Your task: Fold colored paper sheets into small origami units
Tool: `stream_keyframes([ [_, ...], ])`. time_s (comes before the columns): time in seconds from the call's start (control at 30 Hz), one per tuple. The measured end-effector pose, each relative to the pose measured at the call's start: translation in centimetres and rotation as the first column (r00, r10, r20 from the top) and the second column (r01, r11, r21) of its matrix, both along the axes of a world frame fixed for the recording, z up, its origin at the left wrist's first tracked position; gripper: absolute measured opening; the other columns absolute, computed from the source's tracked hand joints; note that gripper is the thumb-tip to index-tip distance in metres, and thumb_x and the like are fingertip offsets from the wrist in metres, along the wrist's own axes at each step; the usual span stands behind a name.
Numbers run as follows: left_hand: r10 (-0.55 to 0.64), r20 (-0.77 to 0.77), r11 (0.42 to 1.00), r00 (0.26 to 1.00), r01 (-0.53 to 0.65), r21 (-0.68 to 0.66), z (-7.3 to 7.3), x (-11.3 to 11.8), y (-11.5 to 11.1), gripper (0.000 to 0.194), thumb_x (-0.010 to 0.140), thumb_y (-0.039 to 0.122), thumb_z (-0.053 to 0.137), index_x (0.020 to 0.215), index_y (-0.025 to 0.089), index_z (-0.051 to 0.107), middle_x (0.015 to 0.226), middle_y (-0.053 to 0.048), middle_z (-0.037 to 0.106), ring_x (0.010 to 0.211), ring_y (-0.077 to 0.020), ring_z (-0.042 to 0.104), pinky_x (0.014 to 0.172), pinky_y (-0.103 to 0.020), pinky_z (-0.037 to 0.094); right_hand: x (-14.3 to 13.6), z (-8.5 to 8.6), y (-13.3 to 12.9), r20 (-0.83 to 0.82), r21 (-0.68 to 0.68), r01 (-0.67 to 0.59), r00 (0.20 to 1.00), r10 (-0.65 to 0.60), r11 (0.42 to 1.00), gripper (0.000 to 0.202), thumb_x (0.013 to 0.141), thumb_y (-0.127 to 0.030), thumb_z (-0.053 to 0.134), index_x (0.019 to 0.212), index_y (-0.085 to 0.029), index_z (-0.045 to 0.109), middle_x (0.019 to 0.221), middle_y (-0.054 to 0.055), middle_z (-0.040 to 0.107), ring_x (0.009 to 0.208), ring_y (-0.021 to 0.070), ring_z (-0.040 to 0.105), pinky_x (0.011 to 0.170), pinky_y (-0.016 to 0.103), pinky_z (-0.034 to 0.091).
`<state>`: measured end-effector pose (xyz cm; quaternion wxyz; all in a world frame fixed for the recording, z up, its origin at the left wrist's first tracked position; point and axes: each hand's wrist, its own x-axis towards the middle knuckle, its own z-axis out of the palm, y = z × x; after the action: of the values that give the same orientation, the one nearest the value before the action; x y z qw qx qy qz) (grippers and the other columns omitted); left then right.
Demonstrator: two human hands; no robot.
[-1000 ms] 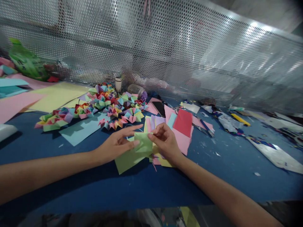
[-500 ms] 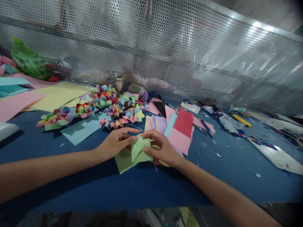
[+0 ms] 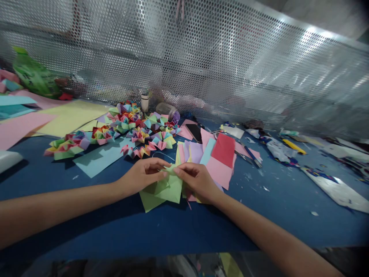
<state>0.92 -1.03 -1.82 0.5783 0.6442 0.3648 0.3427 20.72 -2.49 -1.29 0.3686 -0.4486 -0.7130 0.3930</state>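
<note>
Both hands meet at a folded light green paper (image 3: 172, 188) near the middle of the blue table. My left hand (image 3: 144, 176) pinches its upper left part between thumb and fingers. At its upper right edge, my right hand (image 3: 198, 177) grips it with thumb and forefinger. Another green sheet (image 3: 148, 199) lies flat on the table under the folded one, to the lower left. Colored paper pieces, among them a red one (image 3: 223, 150), lie just right of and behind my right hand.
Folded multicolored paper pieces (image 3: 140, 134) are heaped behind my hands. A black phone (image 3: 194, 132), a blue cutter (image 3: 253, 156) and a yellow tool (image 3: 294, 146) lie to the right. Large sheets (image 3: 72, 115) and a green bottle (image 3: 34, 75) are on the left, before a perforated metal panel (image 3: 201, 57).
The folded green paper has turned, its lower corner now hanging lower, and its top is creased between the fingertips. My right fingers have drawn closer together at its upper edge.
</note>
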Motion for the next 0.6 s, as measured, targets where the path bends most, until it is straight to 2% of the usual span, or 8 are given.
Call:
stream_keyframes([
  [0.23,-0.001,-0.013,1.000,1.000,0.001,0.026,0.3,0.0,-0.1,0.018,0.077,0.030,0.063,0.084,0.014,0.060,0.074,0.001,0.061,0.064,-0.0092,0.055,0.057,-0.018,0.041,-0.2,0.1,0.0,0.004,0.013,0.003,1.000,-0.003,1.000,0.024,0.081,-0.038,0.058,0.077,-0.016,0.066,0.068,0.001,0.063,0.060,0.0105,0.055,0.054,0.022,0.043],
  [0.33,0.008,-0.035,1.000,0.999,-0.007,0.017,0.5,0.1,-0.1,0.017,0.077,0.030,0.063,0.082,0.014,0.057,0.067,0.002,0.059,0.056,-0.0078,0.050,0.050,-0.017,0.037,-0.2,-0.1,0.1,-0.050,0.034,0.011,0.999,-0.009,0.999,0.018,0.079,-0.033,0.062,0.089,-0.018,0.064,0.076,0.002,0.066,0.068,0.0126,0.061,0.060,0.023,0.047],
  [0.43,0.000,-0.037,1.000,0.999,0.000,0.009,0.5,0.1,-0.1,0.017,0.077,0.029,0.063,0.082,0.016,0.054,0.058,0.005,0.055,0.049,-0.0063,0.044,0.046,-0.017,0.032,-0.1,-0.6,0.3,-0.108,0.084,0.046,0.993,-0.037,0.995,0.024,0.076,-0.028,0.065,0.100,-0.022,0.061,0.079,0.001,0.067,0.071,0.0131,0.063,0.061,0.023,0.049],
  [0.6,-0.009,-0.033,1.000,0.999,0.009,-0.004,0.2,0.0,-0.1,0.018,0.077,0.028,0.063,0.085,0.017,0.051,0.057,0.005,0.055,0.048,-0.0061,0.042,0.046,-0.016,0.030,0.0,-0.9,0.4,-0.108,0.131,0.059,0.993,-0.045,0.990,0.011,0.077,-0.022,0.064,0.087,-0.021,0.067,0.081,0.003,0.069,0.072,0.0133,0.064,0.063,0.024,0.051],
])
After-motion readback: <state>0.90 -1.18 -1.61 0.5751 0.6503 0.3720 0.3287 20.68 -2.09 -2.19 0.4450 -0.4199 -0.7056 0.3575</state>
